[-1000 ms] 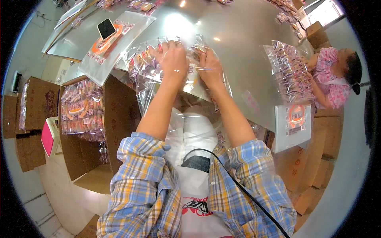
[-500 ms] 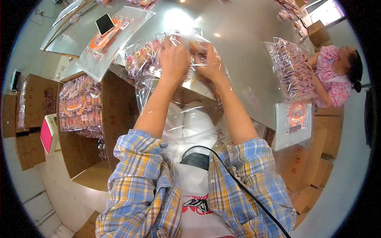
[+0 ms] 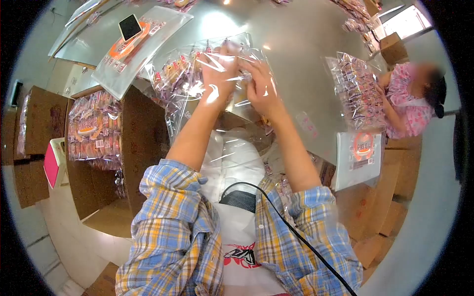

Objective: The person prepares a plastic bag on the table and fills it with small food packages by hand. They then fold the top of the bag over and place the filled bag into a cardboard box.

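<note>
A large clear plastic bag (image 3: 185,111) lies at the table's near edge with small wrapped snack packets (image 3: 170,71) in its left part. Clear film with bright glare covers both of my hands. My left hand (image 3: 219,71) is closed among the packets at the bag's far side; glare and film hide what its fingertips hold. Close beside it on the right, my right hand (image 3: 262,89) has its fingers stretched out towards the left hand, over the film and packets, with the thumb apart.
An open carton (image 3: 143,143) with bagged snacks (image 3: 94,128) stands at left. A phone (image 3: 130,27) lies on printed bags (image 3: 111,61). More flat bags (image 3: 359,158) rest at the table's right edge. A co-worker (image 3: 407,106) at right handles a filled bag (image 3: 353,91). Cartons (image 3: 368,212) stand below.
My right hand has turned, its fingers now stretched towards the left hand instead of bent. My left hand stays among the packets, its fingers shifted slightly. The view has shifted a little.
</note>
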Demonstrator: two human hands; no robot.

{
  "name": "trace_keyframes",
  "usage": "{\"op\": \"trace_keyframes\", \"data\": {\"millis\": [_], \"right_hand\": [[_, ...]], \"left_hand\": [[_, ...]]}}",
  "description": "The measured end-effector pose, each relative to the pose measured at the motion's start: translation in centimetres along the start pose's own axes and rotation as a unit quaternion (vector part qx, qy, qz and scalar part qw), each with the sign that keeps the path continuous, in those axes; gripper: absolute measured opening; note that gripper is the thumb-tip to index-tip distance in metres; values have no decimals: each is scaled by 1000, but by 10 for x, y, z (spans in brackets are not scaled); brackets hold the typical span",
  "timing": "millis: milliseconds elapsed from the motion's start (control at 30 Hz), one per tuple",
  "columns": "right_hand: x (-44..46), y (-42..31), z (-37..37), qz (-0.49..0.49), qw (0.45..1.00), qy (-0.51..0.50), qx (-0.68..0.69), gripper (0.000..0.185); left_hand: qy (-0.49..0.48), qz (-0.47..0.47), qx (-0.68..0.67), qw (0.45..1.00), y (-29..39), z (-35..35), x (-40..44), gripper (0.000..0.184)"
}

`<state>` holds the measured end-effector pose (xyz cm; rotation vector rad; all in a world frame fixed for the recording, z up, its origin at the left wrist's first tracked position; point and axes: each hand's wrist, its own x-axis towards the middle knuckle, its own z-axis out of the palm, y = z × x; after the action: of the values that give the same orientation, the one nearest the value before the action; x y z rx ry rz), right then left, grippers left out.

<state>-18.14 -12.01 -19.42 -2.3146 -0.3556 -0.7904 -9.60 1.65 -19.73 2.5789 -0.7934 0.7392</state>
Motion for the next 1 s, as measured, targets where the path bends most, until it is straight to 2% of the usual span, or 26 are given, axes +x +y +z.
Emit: {"op": "trace_keyframes", "data": {"millis": [33, 100, 133, 200, 300, 400, 500, 533, 600, 633, 700, 733, 800, 833, 900, 933, 967, 1000], "right_hand": [[-6, -10, -3, 12, 1000, -10, 23, 49], [-22, -29, -4, 42, 993, -9, -113, 51], [-32, -38, -5, 65, 983, -17, -173, 52], [-40, -50, -11, 116, 959, -48, -253, 60], [-40, -54, -11, 294, 923, -103, -223, 52], [-42, -37, -5, 216, 941, -27, -258, 44], [-40, -40, 3, 302, 949, 35, -88, 37], [-39, -40, 6, 287, 953, 57, -82, 35], [-36, -42, 10, 262, 957, 102, -71, 32], [-34, -44, 10, 269, 956, 102, -65, 35], [-28, -48, 10, 284, 952, 102, -53, 40], [-30, -38, 16, 272, 948, 91, -137, 44], [-31, -23, 27, 243, 919, 67, -302, 52], [-30, -25, 24, 269, 916, 20, -298, 52], [-26, -35, 15, 317, 901, -75, -285, 51], [-22, -38, 13, 333, 906, -81, -250, 48], [-21, -42, 15, 333, 921, -41, -201, 46], [-22, -48, 17, 330, 932, -1, -152, 45]], "left_hand": [[19, 23, 2, 1000, -3, 1, -2, 32], [54, 72, 2, 996, -7, 6, -5, 30], [71, 62, -1, 996, -5, 9, -5, 24], [52, 58, -1, 997, -4, 7, -5, 24], [1, 55, -30, 998, -4, 1, -5, 27], [-18, 44, -43, 998, -5, 6, -1, 32], [14, 55, 18, 998, -6, 5, -5, 32], [-3, 31, -30, 999, -6, 3, -6, 33], [73, 39, -13, 997, -5, 1, -10, 30], [112, 45, -5, 993, -4, 0, -10, 28], [106, 63, 28, 992, -8, 0, -14, 29], [103, 73, 44, 991, -9, -1, -14, 30], [31, 18, 12, 999, -8, -3, -15, 30], [-4, -9, -3, 1000, -7, -5, -15, 31], [20, 1, -21, 1000, -7, -10, -15, 29], [31, 3, -30, 999, -7, -12, -16, 29], [42, 5, -38, 998, -8, -14, -16, 28], [13, 6, -32, 999, -11, -12, -17, 30]]}}
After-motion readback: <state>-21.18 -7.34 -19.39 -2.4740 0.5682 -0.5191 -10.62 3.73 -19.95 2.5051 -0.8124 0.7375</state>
